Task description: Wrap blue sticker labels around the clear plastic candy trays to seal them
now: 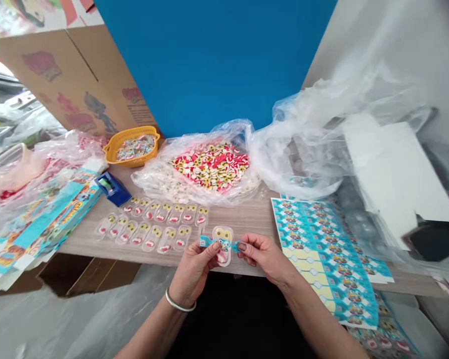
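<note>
My left hand (196,267), a metal bangle at its wrist, is closed on a small clear candy pack (224,255) with two yellow eye shapes and a red-and-white piece inside. Across the front of this pack lies a blue printed label (208,242), under my left thumb. The fingers of my right hand (261,255) pinch the label's right end beside the pack. To the left, similar clear packs (149,239) lie in two rows on the table. At the right are sheets of blue labels (324,249), with a yellowish backing bared where some labels are gone.
A big clear bag (209,167) of loose eye and mouth candies lies behind the rows. Beside it stand a yellow basket (129,162) of wrapped pieces and a blue tape dispenser (112,189). Flat printed cartons (48,214) are at left; crumpled plastic (299,154) is at right.
</note>
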`<act>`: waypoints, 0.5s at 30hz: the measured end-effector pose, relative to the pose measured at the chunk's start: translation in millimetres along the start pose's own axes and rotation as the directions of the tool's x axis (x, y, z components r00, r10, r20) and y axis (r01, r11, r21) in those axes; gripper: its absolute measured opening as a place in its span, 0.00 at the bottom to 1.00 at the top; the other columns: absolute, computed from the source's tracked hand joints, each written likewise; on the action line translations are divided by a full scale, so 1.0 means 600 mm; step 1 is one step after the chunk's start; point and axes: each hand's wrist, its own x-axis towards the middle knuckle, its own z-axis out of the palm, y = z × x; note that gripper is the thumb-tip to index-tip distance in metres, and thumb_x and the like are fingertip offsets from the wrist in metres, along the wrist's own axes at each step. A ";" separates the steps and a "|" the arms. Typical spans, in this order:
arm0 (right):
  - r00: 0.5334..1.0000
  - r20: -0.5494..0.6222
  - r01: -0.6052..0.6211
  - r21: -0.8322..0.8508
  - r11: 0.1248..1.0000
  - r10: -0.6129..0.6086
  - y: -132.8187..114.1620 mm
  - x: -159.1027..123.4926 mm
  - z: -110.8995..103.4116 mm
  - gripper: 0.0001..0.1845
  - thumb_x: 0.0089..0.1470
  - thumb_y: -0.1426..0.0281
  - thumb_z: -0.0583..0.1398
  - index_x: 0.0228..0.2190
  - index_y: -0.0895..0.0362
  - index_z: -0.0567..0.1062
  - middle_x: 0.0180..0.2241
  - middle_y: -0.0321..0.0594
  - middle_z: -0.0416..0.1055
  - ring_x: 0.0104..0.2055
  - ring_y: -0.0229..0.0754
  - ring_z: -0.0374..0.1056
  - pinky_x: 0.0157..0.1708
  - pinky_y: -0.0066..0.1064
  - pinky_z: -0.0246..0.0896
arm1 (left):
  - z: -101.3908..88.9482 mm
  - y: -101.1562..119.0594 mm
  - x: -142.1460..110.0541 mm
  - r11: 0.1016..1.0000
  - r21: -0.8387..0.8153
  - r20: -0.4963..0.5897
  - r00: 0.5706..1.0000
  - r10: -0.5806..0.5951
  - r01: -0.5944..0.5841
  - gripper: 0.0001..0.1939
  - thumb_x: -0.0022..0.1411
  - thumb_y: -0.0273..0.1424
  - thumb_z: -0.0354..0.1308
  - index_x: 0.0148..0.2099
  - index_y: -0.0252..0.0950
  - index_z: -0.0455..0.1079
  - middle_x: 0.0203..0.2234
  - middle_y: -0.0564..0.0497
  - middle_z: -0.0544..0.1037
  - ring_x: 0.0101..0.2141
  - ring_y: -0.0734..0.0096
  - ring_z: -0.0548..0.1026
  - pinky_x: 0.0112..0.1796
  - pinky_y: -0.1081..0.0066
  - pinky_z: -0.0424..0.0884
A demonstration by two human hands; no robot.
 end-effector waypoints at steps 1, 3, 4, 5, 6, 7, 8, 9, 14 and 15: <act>1.000 0.012 -0.005 0.067 0.998 0.004 -0.001 -0.002 -0.006 0.20 0.50 0.54 0.66 0.25 0.58 0.71 0.22 0.33 0.68 0.19 0.29 0.53 0.20 0.25 0.41 | 0.011 0.000 0.003 1.000 -0.014 0.041 0.999 -0.018 0.019 0.11 0.51 0.34 0.71 0.29 0.32 0.75 0.22 0.52 0.77 0.24 0.77 0.72 0.28 0.76 0.71; 0.999 0.039 0.016 0.168 0.986 -0.023 -0.001 -0.006 -0.016 0.21 0.48 0.54 0.68 0.25 0.58 0.71 0.21 0.32 0.67 0.18 0.28 0.52 0.19 0.25 0.40 | 0.030 -0.002 0.008 0.997 -0.023 0.124 0.990 -0.065 0.069 0.10 0.51 0.33 0.72 0.30 0.33 0.76 0.23 0.51 0.77 0.24 0.77 0.73 0.27 0.76 0.71; 0.998 0.049 0.033 0.201 0.979 -0.043 0.000 -0.008 -0.019 0.21 0.47 0.54 0.68 0.25 0.58 0.71 0.20 0.31 0.66 0.18 0.28 0.51 0.19 0.25 0.40 | 0.037 -0.004 0.010 0.995 -0.017 0.163 0.982 -0.091 0.095 0.10 0.50 0.33 0.72 0.30 0.33 0.76 0.23 0.51 0.77 0.24 0.77 0.73 0.26 0.76 0.70; 0.997 0.054 0.049 0.222 0.974 -0.062 0.002 -0.010 -0.022 0.21 0.46 0.54 0.69 0.25 0.58 0.71 0.20 0.31 0.66 0.18 0.28 0.51 0.19 0.25 0.40 | 0.043 -0.005 0.012 0.993 -0.002 0.201 0.973 -0.115 0.117 0.10 0.50 0.33 0.72 0.31 0.33 0.77 0.23 0.51 0.77 0.23 0.77 0.72 0.26 0.76 0.70; 0.996 0.053 0.062 0.233 0.970 -0.077 0.004 -0.012 -0.024 0.21 0.46 0.55 0.69 0.25 0.58 0.71 0.20 0.31 0.66 0.18 0.28 0.51 0.19 0.25 0.41 | 0.047 -0.006 0.014 0.991 0.019 0.234 0.963 -0.137 0.136 0.10 0.51 0.33 0.72 0.31 0.33 0.77 0.23 0.51 0.77 0.23 0.77 0.72 0.25 0.76 0.70; 0.995 0.051 0.070 0.239 0.968 -0.084 0.005 -0.014 -0.025 0.21 0.45 0.55 0.70 0.24 0.58 0.70 0.20 0.30 0.65 0.18 0.28 0.51 0.19 0.25 0.41 | 0.051 -0.007 0.015 0.988 0.041 0.257 0.954 -0.154 0.148 0.10 0.51 0.34 0.72 0.32 0.33 0.77 0.23 0.51 0.77 0.22 0.77 0.72 0.25 0.76 0.70; 0.995 0.051 0.072 0.245 0.967 -0.087 0.006 -0.016 -0.027 0.21 0.45 0.55 0.70 0.24 0.58 0.70 0.19 0.30 0.64 0.17 0.28 0.51 0.18 0.25 0.41 | 0.053 -0.007 0.016 0.986 0.061 0.268 0.949 -0.165 0.154 0.11 0.50 0.34 0.72 0.32 0.33 0.77 0.23 0.51 0.76 0.22 0.77 0.71 0.26 0.75 0.70; 0.995 0.053 0.069 0.255 0.964 -0.085 0.006 -0.019 -0.028 0.22 0.45 0.55 0.70 0.24 0.57 0.69 0.18 0.29 0.63 0.17 0.28 0.51 0.18 0.24 0.41 | 0.055 -0.007 0.017 0.985 0.073 0.268 0.948 -0.170 0.156 0.11 0.50 0.34 0.72 0.32 0.33 0.77 0.23 0.51 0.76 0.22 0.77 0.72 0.26 0.75 0.70; 0.985 0.174 -0.067 0.330 0.942 0.009 0.006 -0.024 -0.035 0.23 0.41 0.57 0.73 0.30 0.56 0.68 0.19 0.25 0.63 0.15 0.26 0.46 0.14 0.22 0.33 | 0.061 -0.008 0.012 0.974 0.115 0.309 0.924 -0.223 0.196 0.13 0.48 0.36 0.73 0.32 0.34 0.77 0.23 0.51 0.76 0.23 0.75 0.73 0.26 0.74 0.72; 0.976 0.212 -0.112 0.337 0.935 0.041 0.007 -0.023 -0.038 0.25 0.39 0.58 0.73 0.32 0.56 0.68 0.20 0.25 0.65 0.15 0.25 0.45 0.14 0.21 0.32 | 0.061 -0.009 0.011 0.970 0.128 0.324 0.916 -0.238 0.207 0.13 0.48 0.36 0.73 0.32 0.34 0.77 0.23 0.50 0.76 0.23 0.74 0.73 0.27 0.73 0.72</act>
